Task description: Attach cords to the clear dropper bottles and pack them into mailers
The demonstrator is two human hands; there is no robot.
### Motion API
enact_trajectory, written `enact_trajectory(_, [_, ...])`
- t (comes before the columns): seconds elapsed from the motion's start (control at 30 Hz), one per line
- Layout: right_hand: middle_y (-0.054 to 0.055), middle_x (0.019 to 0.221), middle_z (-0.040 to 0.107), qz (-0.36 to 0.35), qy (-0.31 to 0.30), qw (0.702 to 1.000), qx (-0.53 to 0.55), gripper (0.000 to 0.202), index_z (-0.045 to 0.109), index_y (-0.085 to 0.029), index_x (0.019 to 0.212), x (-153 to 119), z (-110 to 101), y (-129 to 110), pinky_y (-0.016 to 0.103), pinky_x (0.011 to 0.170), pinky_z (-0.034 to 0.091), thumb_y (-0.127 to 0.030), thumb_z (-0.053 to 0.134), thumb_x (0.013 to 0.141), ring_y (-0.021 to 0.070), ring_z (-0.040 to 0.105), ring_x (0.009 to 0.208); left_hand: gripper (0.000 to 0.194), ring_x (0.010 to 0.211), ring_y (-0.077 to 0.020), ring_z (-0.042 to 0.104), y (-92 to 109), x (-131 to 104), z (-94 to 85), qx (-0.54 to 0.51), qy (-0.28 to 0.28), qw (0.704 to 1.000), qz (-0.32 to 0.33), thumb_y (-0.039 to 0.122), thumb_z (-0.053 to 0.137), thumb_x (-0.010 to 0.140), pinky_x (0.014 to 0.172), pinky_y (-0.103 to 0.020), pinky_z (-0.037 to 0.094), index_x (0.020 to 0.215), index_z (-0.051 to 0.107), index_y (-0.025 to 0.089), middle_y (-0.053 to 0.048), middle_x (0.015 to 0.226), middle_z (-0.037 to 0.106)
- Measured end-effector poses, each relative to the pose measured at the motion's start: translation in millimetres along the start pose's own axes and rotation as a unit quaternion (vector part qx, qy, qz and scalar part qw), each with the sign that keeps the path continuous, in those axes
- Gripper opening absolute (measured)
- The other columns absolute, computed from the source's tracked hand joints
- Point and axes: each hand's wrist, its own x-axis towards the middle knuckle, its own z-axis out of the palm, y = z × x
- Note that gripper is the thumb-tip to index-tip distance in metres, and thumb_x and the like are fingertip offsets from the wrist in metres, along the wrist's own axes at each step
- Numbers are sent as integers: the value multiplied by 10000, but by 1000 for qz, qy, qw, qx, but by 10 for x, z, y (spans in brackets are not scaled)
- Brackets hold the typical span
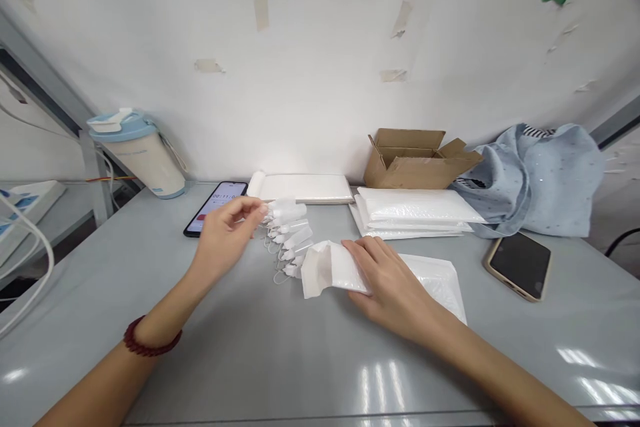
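My left hand [230, 227] pinches the end of a small white item at the top of a row of several white pieces with thin loops [295, 237]. Fingers of my right hand [383, 277] are wrapped round a white padded envelope [435, 277], whose open end faces left, beside the lower pieces of the row. Behind my right hand lies a stack of white padded envelopes [415, 210]. A flat white package [305, 187] rests against the wall, behind the row.
A phone with a running timer [227, 192] and a cream and blue cup [145, 157] stand at the left. An open cardboard box [415, 167], a light blue cloth bag [555, 180] and a dark-screened phone [520, 265] are at the right.
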Motion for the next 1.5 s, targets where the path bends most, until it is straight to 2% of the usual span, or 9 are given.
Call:
enact_trajectory(0.13, [123,1024,504,8,15,1000,-7,555,443,-129,1241,9,8,44,422,805,453,-98,557,699,269,467,950,122,504,-91,477,146,-18,-121,-33,-13,999,0,296,588,825,512,-203,404,779,634,194,50,537,513])
enact_trajectory(0.37, [124,1026,500,23,34,999,-26,536,446,-132,1226,5,40,89,416,783,462,-116,559,702,274,474,941,114,599,-95,517,266,-152,-98,-42,-141,983,107,240,578,842,541,-201,414,751,625,190,19,673,599])
enact_trajectory(0.57, [128,1038,499,29,38,999,-24,516,449,-134,1208,13,43,88,425,798,453,-114,554,703,277,470,956,122,604,-92,522,316,-194,-102,-72,-223,967,98,220,572,855,547,-198,425,760,644,194,24,664,600])
enact_trajectory(0.8, [118,1015,497,47,50,997,-24,494,451,-152,1194,18,25,102,422,786,455,-130,550,710,275,475,945,113,651,-105,551,314,-204,-138,-98,-247,958,105,203,564,861,588,-216,445,790,652,198,13,712,626])
enact_trajectory(1.0, [117,1024,497,12,43,999,2,543,426,-153,1227,8,25,59,430,795,459,-123,557,701,271,478,948,152,662,-124,568,303,-233,-54,-29,-298,950,91,267,555,868,581,-224,453,817,687,211,-6,757,659])
enact_trajectory(1.13, [111,1031,504,-19,42,999,29,597,404,-171,1260,-16,19,2,428,794,464,-96,553,686,263,488,944,176,645,-123,570,248,-282,80,11,-272,948,163,230,520,889,541,-213,427,850,690,208,-11,742,670])
enact_trajectory(1.23, [105,1027,505,-28,48,997,47,595,405,-188,1262,-33,9,-17,424,786,467,-95,551,693,256,492,931,170,634,-114,587,207,-351,186,29,-204,945,253,179,508,894,559,-208,437,869,676,191,-14,742,683])
enact_trajectory(1.37, [108,1025,509,-33,59,996,61,581,406,-160,1260,-39,-9,-38,410,780,467,-94,549,701,244,494,923,188,631,-115,587,192,-472,306,71,-138,920,360,113,487,888,588,-219,437,811,646,176,-8,720,694])
enact_trajectory(1.5, [114,1027,522,-50,57,995,63,539,421,-145,1247,-40,-2,-88,407,767,465,-102,542,723,240,491,913,288,499,-96,459,197,-578,394,105,-132,908,384,34,417,864,477,-220,341,672,588,164,20,551,583])
